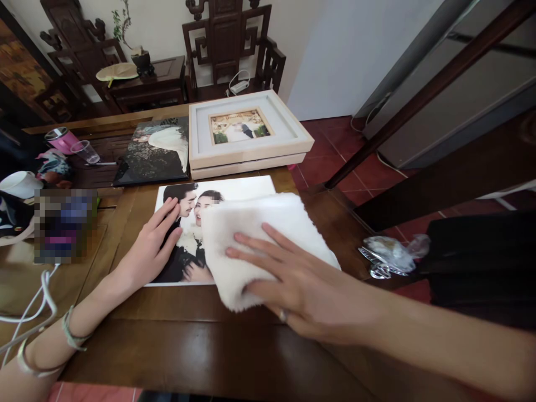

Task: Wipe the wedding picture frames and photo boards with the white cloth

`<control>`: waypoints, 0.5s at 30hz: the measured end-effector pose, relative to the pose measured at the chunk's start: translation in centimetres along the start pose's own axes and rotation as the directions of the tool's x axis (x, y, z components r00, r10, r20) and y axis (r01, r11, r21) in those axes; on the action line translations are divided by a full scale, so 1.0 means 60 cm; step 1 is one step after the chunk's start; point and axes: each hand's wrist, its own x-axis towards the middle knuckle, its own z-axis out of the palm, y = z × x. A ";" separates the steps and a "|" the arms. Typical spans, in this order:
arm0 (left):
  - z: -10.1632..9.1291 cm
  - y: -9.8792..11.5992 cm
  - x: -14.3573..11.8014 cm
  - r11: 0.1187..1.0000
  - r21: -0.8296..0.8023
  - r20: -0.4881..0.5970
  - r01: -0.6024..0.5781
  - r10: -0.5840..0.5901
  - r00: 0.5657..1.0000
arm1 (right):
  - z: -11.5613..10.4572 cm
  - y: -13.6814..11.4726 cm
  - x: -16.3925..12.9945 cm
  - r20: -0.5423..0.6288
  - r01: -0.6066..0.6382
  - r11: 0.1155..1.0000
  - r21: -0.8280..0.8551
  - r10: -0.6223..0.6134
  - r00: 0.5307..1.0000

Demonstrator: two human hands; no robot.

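A wedding photo panel point(180, 268) with a white border lies flat on the wooden table, showing a couple in black and white. My left hand point(153, 245) rests on its left part, fingers stretched out and nothing held. Over the panel's right part lies a folded, fluffy white cloth point(288, 218). My right hand point(293, 279) has hold of this cloth, with its fingers spread across the top and the near edge bunched near the thumb. The cloth hides the panel's right side.
Behind the panel are pale wooden frames point(251, 159), stacked, and a dark photo panel point(157, 151). At left stand a pink cup point(62, 140), a clear plastic cup point(86, 151) and a white cup point(20, 183). White cables point(46, 290) trail at the left edge.
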 end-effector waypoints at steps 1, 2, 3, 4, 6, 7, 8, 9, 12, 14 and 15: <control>0.000 0.000 0.000 1.000 0.002 0.000 -0.002 0.002 1.000 | -0.005 0.016 0.010 0.024 -0.009 1.000 -0.010 0.009 1.000; 0.000 0.000 0.000 1.000 0.003 0.002 -0.005 0.005 1.000 | -0.009 0.033 0.020 0.037 -0.015 1.000 -0.028 0.016 0.999; 0.000 -0.001 -0.001 1.000 0.004 0.001 -0.007 0.007 1.000 | -0.012 0.051 0.030 0.041 -0.017 0.999 -0.050 0.020 0.999; 0.000 -0.001 -0.001 1.000 0.004 -0.001 -0.010 0.010 1.000 | -0.015 0.068 0.040 0.031 -0.018 0.997 -0.073 0.020 0.999; 0.001 -0.003 -0.001 1.000 0.006 -0.004 -0.014 0.014 1.000 | -0.018 0.098 0.057 0.010 -0.015 0.993 -0.116 0.016 1.000; 0.001 -0.003 -0.001 1.000 0.006 -0.003 -0.015 0.015 1.000 | -0.018 0.109 0.064 0.001 -0.017 0.991 -0.135 0.017 1.000; 0.001 -0.004 -0.001 1.000 0.006 -0.002 -0.014 0.014 1.000 | -0.018 0.118 0.069 -0.007 -0.019 0.989 -0.150 0.018 1.000; 0.001 -0.004 -0.001 1.000 0.005 0.000 -0.012 0.012 1.000 | -0.017 0.123 0.072 -0.017 -0.024 0.987 -0.161 0.021 1.000; 0.000 -0.002 0.000 1.000 0.004 0.009 0.002 -0.002 1.000 | -0.011 0.121 0.072 -0.049 -0.055 0.984 -0.168 0.047 0.998; -0.001 -0.002 0.000 1.000 0.011 0.018 0.011 -0.011 1.000 | -0.004 0.106 0.065 -0.054 -0.069 0.984 -0.162 0.061 0.997; -0.001 -0.002 0.000 1.000 0.014 0.021 0.011 -0.011 1.000 | 0.000 0.096 0.060 -0.049 -0.068 0.985 -0.156 0.061 0.997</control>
